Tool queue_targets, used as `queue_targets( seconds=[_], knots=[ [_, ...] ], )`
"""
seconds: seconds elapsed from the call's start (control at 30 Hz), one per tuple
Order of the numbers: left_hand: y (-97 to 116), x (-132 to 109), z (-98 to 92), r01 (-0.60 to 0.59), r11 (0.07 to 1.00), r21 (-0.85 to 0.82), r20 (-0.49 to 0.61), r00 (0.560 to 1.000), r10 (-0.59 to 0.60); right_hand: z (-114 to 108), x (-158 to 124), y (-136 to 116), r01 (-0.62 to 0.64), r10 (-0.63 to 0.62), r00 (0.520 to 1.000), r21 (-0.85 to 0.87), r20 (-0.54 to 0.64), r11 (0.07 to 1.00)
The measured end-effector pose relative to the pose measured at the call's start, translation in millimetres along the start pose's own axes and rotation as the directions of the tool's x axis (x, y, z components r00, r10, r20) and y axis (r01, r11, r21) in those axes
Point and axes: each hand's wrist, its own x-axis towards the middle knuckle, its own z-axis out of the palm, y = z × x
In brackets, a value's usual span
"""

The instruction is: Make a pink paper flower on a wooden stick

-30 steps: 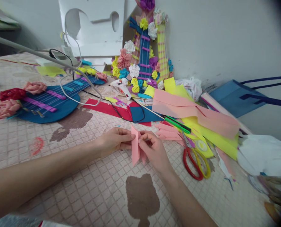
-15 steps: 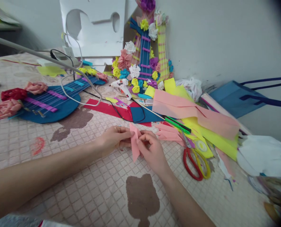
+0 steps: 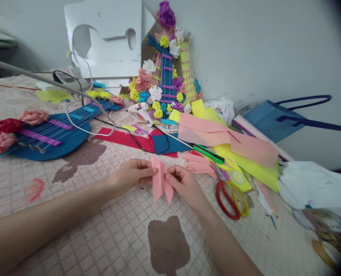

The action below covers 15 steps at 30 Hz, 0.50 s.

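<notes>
My left hand [image 3: 133, 175] and my right hand [image 3: 184, 184] meet over the tiled cloth and both pinch a folded pink paper strip [image 3: 160, 181] held upright between them. The left fingers grip its left side, the right fingers its right side near the middle fold. More pink paper pieces [image 3: 200, 164] lie just right of my hands. Red-and-yellow scissors [image 3: 230, 191] lie flat to the right of my right wrist.
A blue paper guitar with roses [image 3: 44, 130] lies at the left. A white glue gun [image 3: 141, 111] and its black cord sit behind. Flower-covered guitars [image 3: 166, 76] lean on the wall. Pink and yellow sheets [image 3: 239, 149], a green pen [image 3: 209, 151] and a blue bag [image 3: 276, 119] crowd the right.
The pink strip has been turned and spread a little between my fingers. The camera has shifted, so everything sits slightly lower and to the left.
</notes>
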Motion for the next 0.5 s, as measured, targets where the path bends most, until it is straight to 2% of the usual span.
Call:
queue_targets(
  seconds=[0.13, 0.27, 0.33, 0.5],
  knots=[
    [0.6, 0.9, 0.2, 0.020, 1.000, 0.005, -0.044, 0.999, -0.020, -1.4, 0.0, 0.6, 0.006, 0.011, 0.992, 0.130, -0.124, 0.991],
    [-2.8, 1.0, 2.1, -0.001, 1.000, 0.001, -0.078, 0.997, 0.001, 11.9, -3.2, 0.1, -0.064, 0.079, 0.996, 0.306, -0.035, 0.950],
    [-4.9, 0.0, 3.6, -0.011, 1.000, -0.002, -0.088, 0.996, 0.011, 20.1, -4.3, 0.0, -0.063, 0.070, 0.997, 0.286, -0.016, 0.956],
    [-6.2, -3.4, 6.9, 0.027, 0.999, 0.019, -0.129, 0.991, -0.024, 28.4, -2.6, 0.6, -0.021, 0.038, 0.996, 0.191, -0.085, 0.981]
  ],
)
